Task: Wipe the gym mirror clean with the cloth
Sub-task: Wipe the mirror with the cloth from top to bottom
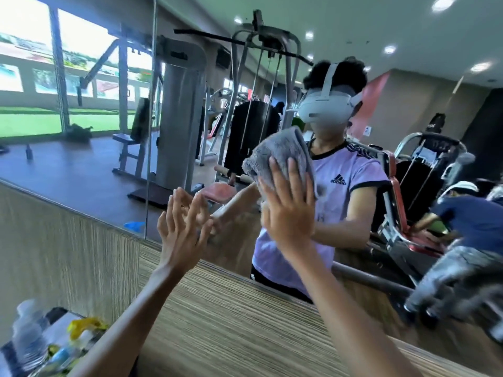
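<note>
The gym mirror fills the wall ahead, above a wood-grain panel. A grey fluffy cloth lies flat against the glass at centre. My right hand presses it onto the mirror with straight, spread fingers. My left hand is lower and to the left, fingers spread and fingertips touching the glass near the mirror's bottom edge, holding nothing. My own reflection with a white headset shows behind the cloth.
A wood-grain wall panel runs below the mirror. At bottom left stand a clear plastic bottle and some yellow and blue items. A vertical seam splits the mirror. Weight machines and a crouching person appear only as reflections.
</note>
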`<move>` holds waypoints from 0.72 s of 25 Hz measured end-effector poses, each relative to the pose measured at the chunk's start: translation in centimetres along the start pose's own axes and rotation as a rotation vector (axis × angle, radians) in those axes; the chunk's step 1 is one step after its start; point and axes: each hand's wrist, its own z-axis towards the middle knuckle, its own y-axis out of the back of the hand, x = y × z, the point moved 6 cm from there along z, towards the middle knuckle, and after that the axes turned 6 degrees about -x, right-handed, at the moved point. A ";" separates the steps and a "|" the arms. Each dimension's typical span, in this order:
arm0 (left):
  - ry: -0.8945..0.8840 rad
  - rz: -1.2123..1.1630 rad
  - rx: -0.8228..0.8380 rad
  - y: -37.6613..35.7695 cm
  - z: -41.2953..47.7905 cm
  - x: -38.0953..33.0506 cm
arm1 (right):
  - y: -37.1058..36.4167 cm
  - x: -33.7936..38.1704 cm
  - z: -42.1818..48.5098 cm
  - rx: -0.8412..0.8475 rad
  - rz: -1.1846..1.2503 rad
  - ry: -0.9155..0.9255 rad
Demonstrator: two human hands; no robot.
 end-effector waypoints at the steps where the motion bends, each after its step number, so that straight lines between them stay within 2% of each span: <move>1: 0.025 -0.019 0.001 0.1 0.1 0.4 | -1.0 2.4 -1.5 0.046 -0.002 0.057; 4: 0.055 -0.017 0.023 0.7 0.4 2.3 | -3.3 6.6 -5.0 0.264 0.067 0.614; 5: 0.068 -0.014 0.031 1.1 0.6 2.9 | -3.4 6.0 -3.4 0.242 0.056 0.690; 6: 0.110 -0.026 0.027 1.5 1.0 4.0 | -3.6 5.8 -0.6 0.209 0.023 0.685; 9: 0.194 -0.021 0.047 2.0 1.2 5.9 | -3.5 4.9 6.0 0.099 0.013 0.291; 10: 0.208 -0.008 0.060 1.9 0.8 6.5 | -4.0 5.6 5.5 0.063 0.015 0.269; 11: 0.243 -0.014 0.068 1.7 0.4 7.4 | -4.9 7.2 3.9 0.063 0.011 0.365; 14: 0.329 -0.034 0.109 0.9 -1.7 9.1 | -7.5 11.1 -1.8 0.335 0.175 1.026; 15: 0.330 -0.015 0.125 0.7 -2.3 9.2 | -7.8 11.2 -0.4 0.369 0.191 1.126; 16: 0.329 -0.001 0.137 0.5 -2.6 9.2 | -8.3 11.5 2.0 0.364 0.152 1.134; 18: 0.342 -0.004 0.141 0.5 -2.7 9.1 | -9.7 12.3 7.5 0.237 0.047 0.888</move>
